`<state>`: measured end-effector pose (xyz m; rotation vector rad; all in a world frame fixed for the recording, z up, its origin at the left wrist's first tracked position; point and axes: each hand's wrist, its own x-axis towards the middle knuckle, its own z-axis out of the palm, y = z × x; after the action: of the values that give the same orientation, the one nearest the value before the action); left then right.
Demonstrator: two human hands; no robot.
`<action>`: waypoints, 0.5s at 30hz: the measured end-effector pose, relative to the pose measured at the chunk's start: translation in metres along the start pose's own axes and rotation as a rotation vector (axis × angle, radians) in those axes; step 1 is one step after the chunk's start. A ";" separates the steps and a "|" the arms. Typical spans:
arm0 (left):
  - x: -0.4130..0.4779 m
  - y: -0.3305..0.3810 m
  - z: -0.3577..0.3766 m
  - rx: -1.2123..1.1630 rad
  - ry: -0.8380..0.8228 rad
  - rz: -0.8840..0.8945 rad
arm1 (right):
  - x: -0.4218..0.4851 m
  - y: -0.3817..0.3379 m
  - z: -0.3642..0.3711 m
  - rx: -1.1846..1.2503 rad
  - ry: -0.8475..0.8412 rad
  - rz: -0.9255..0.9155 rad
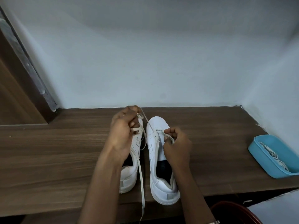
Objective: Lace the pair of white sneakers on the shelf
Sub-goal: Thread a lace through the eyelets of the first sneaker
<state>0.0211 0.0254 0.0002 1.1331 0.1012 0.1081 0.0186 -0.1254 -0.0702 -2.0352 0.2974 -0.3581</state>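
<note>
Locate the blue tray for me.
Head view, far right: the blue tray sits on the wooden shelf near the right wall, well right of the right-hand sneaker, with white laces inside.

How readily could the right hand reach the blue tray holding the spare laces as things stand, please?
Probably yes, once it lets go: the right hand pinches the lace at the right sneaker, but the blue tray sits on its own side of the shelf, with only bare wood between them.
</note>
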 end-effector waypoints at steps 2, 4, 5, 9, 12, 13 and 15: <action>0.000 0.006 -0.005 -0.141 -0.045 0.021 | -0.001 0.000 0.001 0.010 0.009 0.000; -0.002 0.007 -0.004 -0.311 -0.005 0.038 | -0.001 0.000 0.001 0.028 0.016 0.002; -0.002 0.007 -0.004 -0.388 0.017 0.056 | -0.001 0.001 0.000 0.035 0.016 0.004; -0.004 0.006 -0.006 -0.687 -0.011 0.029 | 0.001 0.003 0.000 0.047 0.014 0.014; -0.008 0.001 0.001 -0.562 0.125 -0.119 | 0.002 0.002 0.000 0.048 0.010 0.024; -0.008 -0.004 0.004 -0.382 0.178 -0.133 | 0.002 0.002 0.001 0.050 0.010 0.026; -0.006 -0.018 0.007 0.136 0.216 -0.057 | 0.002 0.002 0.000 0.049 0.012 0.026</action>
<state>0.0169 0.0108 -0.0132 1.2513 0.3372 0.1745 0.0205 -0.1268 -0.0722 -1.9805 0.3193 -0.3580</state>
